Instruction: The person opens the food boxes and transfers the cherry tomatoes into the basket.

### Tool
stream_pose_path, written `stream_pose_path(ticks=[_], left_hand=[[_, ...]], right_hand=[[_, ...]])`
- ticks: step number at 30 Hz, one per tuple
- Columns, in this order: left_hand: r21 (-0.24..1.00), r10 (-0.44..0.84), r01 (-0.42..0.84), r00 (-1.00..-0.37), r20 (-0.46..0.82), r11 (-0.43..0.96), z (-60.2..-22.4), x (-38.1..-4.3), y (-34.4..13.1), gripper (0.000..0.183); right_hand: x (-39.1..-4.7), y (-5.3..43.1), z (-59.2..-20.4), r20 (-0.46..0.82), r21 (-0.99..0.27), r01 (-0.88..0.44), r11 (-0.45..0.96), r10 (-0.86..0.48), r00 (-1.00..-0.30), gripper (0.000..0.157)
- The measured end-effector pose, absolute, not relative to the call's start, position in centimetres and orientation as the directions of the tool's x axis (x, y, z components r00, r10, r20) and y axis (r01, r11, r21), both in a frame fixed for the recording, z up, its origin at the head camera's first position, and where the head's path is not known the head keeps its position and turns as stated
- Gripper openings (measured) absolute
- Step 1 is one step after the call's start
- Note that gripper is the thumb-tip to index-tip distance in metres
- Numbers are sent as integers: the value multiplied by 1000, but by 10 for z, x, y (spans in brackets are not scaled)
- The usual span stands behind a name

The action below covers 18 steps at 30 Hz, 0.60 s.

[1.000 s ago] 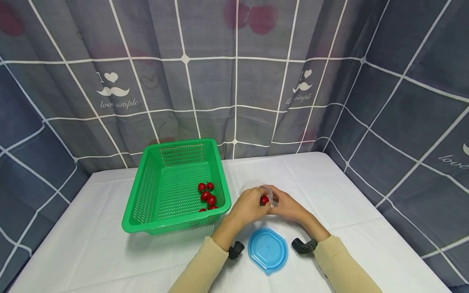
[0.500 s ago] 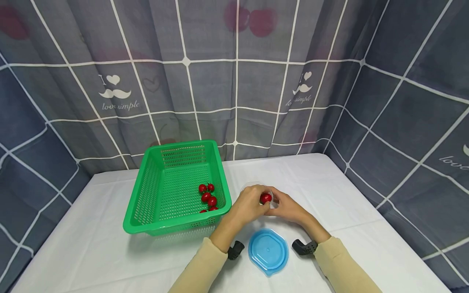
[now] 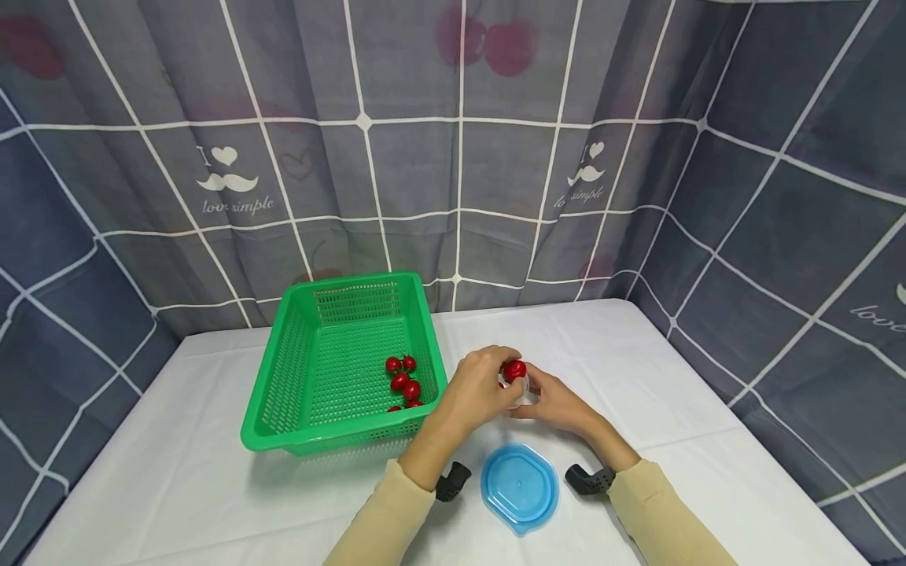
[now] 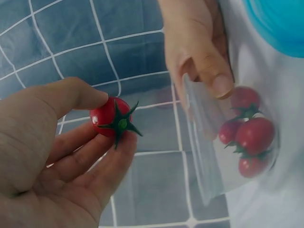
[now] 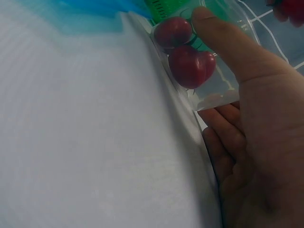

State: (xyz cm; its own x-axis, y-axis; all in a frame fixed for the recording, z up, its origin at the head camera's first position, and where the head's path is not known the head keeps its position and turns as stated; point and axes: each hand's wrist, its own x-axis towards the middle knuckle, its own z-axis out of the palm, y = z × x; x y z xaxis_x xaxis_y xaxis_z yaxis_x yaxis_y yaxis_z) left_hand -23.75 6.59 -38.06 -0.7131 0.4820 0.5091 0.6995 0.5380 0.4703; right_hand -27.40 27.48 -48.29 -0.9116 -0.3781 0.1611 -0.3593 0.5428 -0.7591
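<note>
My left hand (image 3: 476,387) pinches a cherry tomato (image 4: 112,118) with a green star-shaped stem between thumb and fingers, above the mouth of a clear plastic container (image 4: 203,156). Several red cherry tomatoes (image 4: 255,135) lie inside that container. My right hand (image 3: 555,401) holds the container by its side, with the thumb (image 5: 223,35) on one wall and the fingers round the other. In the head view the left hand hides much of the container.
A green perforated basket (image 3: 283,428) stands at the left, with several cherry tomatoes (image 3: 399,382) in its right side. A blue lid (image 3: 520,487) lies on the white tablecloth (image 3: 184,487) between the forearms. Grey checked curtains (image 3: 418,165) hang behind and on both sides.
The left hand has risen from the container with a cherry tomato in its fingers. The right hand stays on the container. Basket and lid have not moved on the table.
</note>
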Motion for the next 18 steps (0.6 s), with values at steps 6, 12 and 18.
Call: stream_pose_path(ticks=[6, 12, 18], left_hand=[[467, 467, 714, -697, 545, 521, -373, -236, 60, 26], [470, 455, 696, -714, 532, 543, -365, -235, 53, 25], [470, 448, 704, -705, 550, 532, -355, -236, 42, 24]], right_hand=[[-273, 274, -483, 153, -770, -346, 536, -371, -916, 87], [-273, 275, -483, 151, -790, -333, 515, -364, -919, 81], [-273, 274, -482, 135, -788, -310, 532, -341, -930, 84]])
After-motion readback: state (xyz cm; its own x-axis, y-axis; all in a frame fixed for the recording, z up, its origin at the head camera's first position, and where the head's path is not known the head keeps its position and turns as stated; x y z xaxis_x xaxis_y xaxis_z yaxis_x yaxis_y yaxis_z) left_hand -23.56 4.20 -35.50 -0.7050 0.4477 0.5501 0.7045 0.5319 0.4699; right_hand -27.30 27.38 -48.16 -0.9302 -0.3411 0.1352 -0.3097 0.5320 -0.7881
